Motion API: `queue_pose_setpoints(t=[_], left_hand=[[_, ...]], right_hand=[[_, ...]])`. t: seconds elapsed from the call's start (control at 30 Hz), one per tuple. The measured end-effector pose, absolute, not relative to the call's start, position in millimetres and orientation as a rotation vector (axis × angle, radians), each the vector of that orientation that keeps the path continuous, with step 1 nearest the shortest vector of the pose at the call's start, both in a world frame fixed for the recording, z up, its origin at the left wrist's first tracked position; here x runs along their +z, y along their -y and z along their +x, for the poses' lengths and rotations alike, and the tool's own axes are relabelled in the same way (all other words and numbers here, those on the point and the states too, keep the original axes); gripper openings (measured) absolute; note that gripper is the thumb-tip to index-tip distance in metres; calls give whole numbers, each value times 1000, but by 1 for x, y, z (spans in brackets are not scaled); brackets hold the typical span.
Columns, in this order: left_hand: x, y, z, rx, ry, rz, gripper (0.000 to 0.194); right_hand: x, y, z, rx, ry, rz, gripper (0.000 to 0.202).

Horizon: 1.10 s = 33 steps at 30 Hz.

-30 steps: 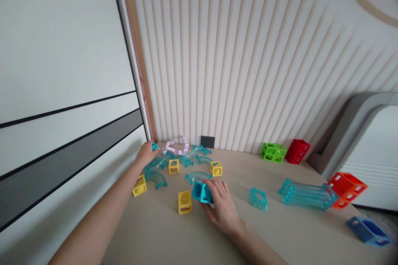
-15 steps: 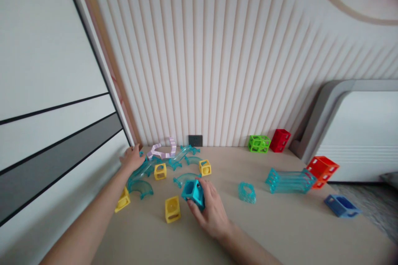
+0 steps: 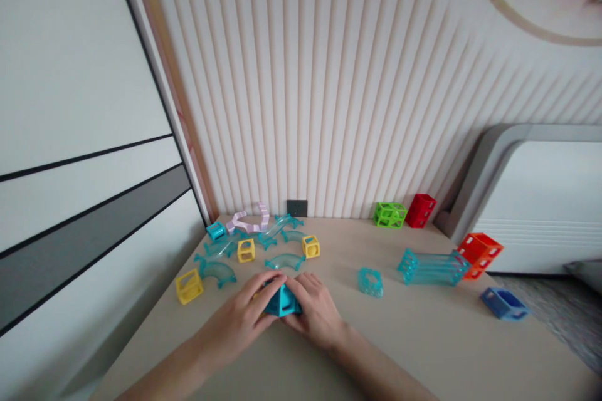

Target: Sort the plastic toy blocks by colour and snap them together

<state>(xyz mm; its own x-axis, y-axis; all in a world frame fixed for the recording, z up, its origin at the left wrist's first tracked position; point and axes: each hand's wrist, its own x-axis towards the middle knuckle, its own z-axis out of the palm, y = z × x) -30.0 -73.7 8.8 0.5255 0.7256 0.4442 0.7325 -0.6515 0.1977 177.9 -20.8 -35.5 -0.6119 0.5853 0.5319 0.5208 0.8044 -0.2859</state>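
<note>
Close in front of me, both hands meet around a teal cube block (image 3: 283,302) with open sides. My left hand (image 3: 239,310) is closed against its left side, fingers over the top. My right hand (image 3: 318,310) grips it from the right. A sliver of yellow shows by my left fingers; most of that piece is hidden. Just beyond lies a curved clear-teal track piece (image 3: 286,261). Yellow cube blocks stand around: one (image 3: 189,286) at the left, one (image 3: 246,250) behind the hands, and one (image 3: 311,247) holding a ball-like shape.
More clear-teal tracks (image 3: 219,270) lie at left, near a teal block (image 3: 216,230) and a lilac zigzag piece (image 3: 248,223). Rightward are a teal ring stack (image 3: 370,282), stacked tracks (image 3: 433,268), and orange (image 3: 480,254), blue (image 3: 505,304), green (image 3: 390,215) and red (image 3: 421,210) blocks.
My left hand has come back from the far left corner, where a teal block now shows, to the teal block in my right hand. The nearest yellow block is now mostly hidden.
</note>
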Motion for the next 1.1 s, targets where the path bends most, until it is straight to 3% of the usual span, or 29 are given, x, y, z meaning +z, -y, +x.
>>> queue_pose_setpoints(t=[0.2,0.4,0.67,0.9,1.1], left_hand=[[1,53,-72,-765,1429,-2448,51],[-24,20,-103,-637,1622,-2238,46],[-53,4,-97,-574,1703,-2273,42],[-65,-2,-100,-565,1707,-2306,38],[-63,-1,-103,-515,1701,-2284,38]], right_hand=[[-20,-2,167,-15,2327,-856,58],[-8,-59,131,18,2328,-1128,35],[-27,-101,98,-40,2500,-1219,48],[-24,-87,104,-100,2563,-1199,47],[18,-98,159,-181,2615,-1198,33]])
